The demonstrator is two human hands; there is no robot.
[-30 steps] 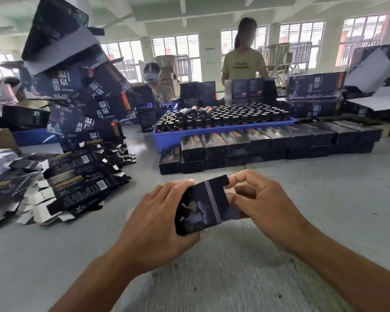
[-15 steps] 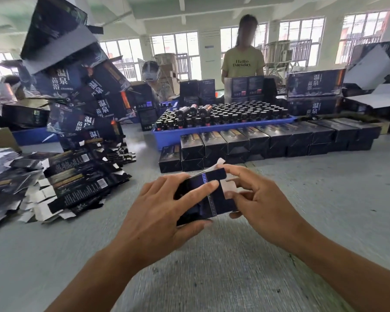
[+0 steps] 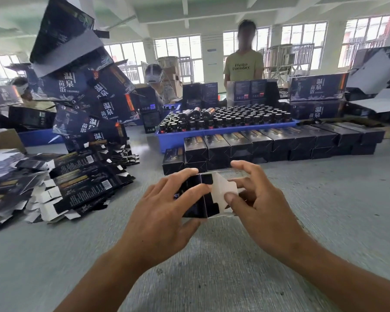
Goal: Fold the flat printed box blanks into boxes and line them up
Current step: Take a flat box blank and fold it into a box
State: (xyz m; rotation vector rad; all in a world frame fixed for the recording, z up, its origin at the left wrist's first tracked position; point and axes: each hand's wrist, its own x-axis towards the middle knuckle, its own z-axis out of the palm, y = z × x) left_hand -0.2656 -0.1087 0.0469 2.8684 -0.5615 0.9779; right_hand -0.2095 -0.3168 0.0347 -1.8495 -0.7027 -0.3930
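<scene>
On my far left the flat box blanks (image 3: 77,188) lie in a loose fanned heap on the counter (image 3: 212,266), within reach so I can draw the next one; I cannot count them, they overlap too much. My left hand (image 3: 164,212) grips the dark body of the one box (image 3: 200,194) I am folding, fingers curled over its top edge and thumb beneath, to keep the sleeve square. Its open end faces right, where a white flap (image 3: 222,190) stands out. My right hand (image 3: 257,199) holds that end, thumb pressing on the flap and fingers curled behind, I judge to tuck it shut. So two hands hold one box, above the counter in front of me. Beyond them the finished boxes (image 3: 268,143) stand side by side in a row running right, stacked in two tiers, roughly ten across. Behind the row a blue tray (image 3: 173,140) holds many small bottles (image 3: 234,120), too many to count.
</scene>
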